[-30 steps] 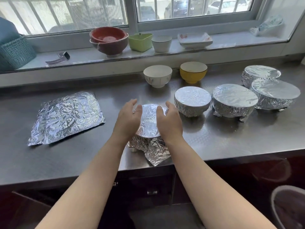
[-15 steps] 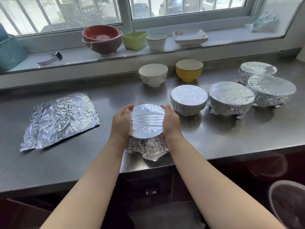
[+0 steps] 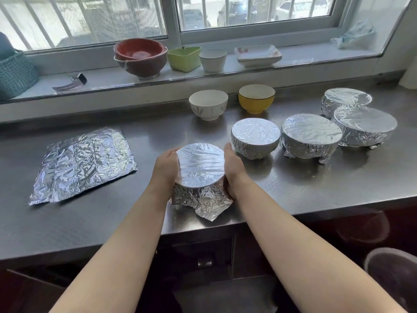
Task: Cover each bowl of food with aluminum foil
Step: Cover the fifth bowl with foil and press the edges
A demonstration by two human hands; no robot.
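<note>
Cupping the foil-covered bowl from both sides, my left hand and right hand press the foil against its wall, fingers curved round it. It sits near the front edge of the worktop, about midway along, and a loose flap of foil (crumpled, pointing toward me) spreads from its base onto the steel. Just to its right a row of wrapped bowls runs toward the right end: a small one, a wider one, then two more touching each other. Behind them, near the back edge, stand a white bowl and a yellow bowl, both uncovered. A spare foil sheet lies flat toward the left end, well apart from my hands.
</note>
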